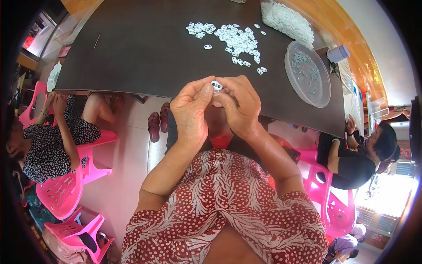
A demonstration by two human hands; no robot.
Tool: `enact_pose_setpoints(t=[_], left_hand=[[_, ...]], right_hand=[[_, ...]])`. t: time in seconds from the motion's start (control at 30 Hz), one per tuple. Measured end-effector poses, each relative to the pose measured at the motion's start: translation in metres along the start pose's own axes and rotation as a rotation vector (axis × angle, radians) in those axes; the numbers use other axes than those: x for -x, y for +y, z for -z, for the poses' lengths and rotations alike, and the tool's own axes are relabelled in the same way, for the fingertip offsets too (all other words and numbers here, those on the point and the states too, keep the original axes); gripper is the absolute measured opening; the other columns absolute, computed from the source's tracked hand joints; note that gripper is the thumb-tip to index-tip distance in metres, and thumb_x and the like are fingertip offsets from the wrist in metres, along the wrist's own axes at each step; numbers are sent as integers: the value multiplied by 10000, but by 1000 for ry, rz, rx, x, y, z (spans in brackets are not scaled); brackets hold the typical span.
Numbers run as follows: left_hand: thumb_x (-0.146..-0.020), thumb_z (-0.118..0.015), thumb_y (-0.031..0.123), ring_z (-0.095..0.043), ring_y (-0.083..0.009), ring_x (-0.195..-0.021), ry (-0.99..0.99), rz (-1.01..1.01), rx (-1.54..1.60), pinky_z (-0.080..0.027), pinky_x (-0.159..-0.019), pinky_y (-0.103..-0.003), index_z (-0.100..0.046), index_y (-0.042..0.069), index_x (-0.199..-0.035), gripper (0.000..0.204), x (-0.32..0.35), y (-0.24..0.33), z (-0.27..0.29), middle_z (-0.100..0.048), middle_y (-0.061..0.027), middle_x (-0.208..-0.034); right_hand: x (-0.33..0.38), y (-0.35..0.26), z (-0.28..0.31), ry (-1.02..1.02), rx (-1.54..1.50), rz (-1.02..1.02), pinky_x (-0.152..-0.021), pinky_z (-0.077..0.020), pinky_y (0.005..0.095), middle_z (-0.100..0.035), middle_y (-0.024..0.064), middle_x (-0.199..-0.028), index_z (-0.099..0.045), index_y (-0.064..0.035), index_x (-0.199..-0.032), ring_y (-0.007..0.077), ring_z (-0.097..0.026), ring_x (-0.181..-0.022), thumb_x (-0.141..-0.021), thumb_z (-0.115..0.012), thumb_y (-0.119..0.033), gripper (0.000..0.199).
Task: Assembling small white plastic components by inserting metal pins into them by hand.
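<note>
Both my hands meet at the near edge of a dark table. A small white plastic piece with two holes is pinched between them. My left hand presses its thumb against the piece from the left, and my right hand holds it from the right with thumb and fingers. A scatter of several similar white pieces lies farther out on the table, beyond my hands.
A clear round plastic dish with small greenish parts sits at the right. A clear bag of white pieces lies at the far right. One person sits on a pink chair at left, another in black at right.
</note>
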State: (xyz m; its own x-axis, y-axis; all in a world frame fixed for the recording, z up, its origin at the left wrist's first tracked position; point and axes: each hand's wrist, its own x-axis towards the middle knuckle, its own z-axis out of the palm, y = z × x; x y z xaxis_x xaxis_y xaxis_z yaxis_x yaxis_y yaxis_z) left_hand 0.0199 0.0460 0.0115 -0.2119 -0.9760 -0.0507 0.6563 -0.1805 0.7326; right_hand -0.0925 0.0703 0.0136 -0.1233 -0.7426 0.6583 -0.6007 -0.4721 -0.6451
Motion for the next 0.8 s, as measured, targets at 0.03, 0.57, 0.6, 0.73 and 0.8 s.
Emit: enact_pose_setpoints(t=[0.03,0.57,0.6,0.73,0.8], left_hand=[[-883,-590,50,-571,-88,-667,-5,-25,-7,-474,-635,-205,-617,-63,-1012,174,0,0,-1,-636,-66,-821],[-863,-639,133,-553,-88,-793,-109,-256,-18,-450,-738,-227,-611,-29,-971,197,3,-12,8,-628,-51,-909],[-865,-638,135,-548,-84,-796,-96,-257,-9,-446,-742,-225,-606,-26,-963,191,5,-11,6,-622,-44,-899],[-872,-631,137,-531,-76,-806,-56,-249,25,-436,-758,-221,-597,-14,-956,176,9,-9,3,-602,-28,-883],[-874,-628,139,-528,-74,-811,-55,-240,27,-434,-761,-222,-595,-11,-957,174,14,-4,-2,-595,-25,-884]], right_hand=[[0,0,-2,34,6,21,-580,-457,318,-601,105,-824,-601,-1,-981,224,-543,-678,-675,-659,46,315],[6,-10,-14,139,2,81,-581,-453,297,-598,119,-849,-588,35,-975,228,-540,-693,-696,-627,92,287],[6,-10,-15,140,2,80,-581,-453,297,-598,119,-849,-588,35,-975,228,-540,-693,-696,-627,92,287],[7,-16,-15,126,10,76,-605,-453,295,-590,126,-890,-575,34,-998,228,-535,-726,-712,-618,91,295],[9,-19,-15,107,21,49,-615,-452,295,-585,129,-909,-570,33,-1009,227,-533,-743,-720,-614,88,298]])
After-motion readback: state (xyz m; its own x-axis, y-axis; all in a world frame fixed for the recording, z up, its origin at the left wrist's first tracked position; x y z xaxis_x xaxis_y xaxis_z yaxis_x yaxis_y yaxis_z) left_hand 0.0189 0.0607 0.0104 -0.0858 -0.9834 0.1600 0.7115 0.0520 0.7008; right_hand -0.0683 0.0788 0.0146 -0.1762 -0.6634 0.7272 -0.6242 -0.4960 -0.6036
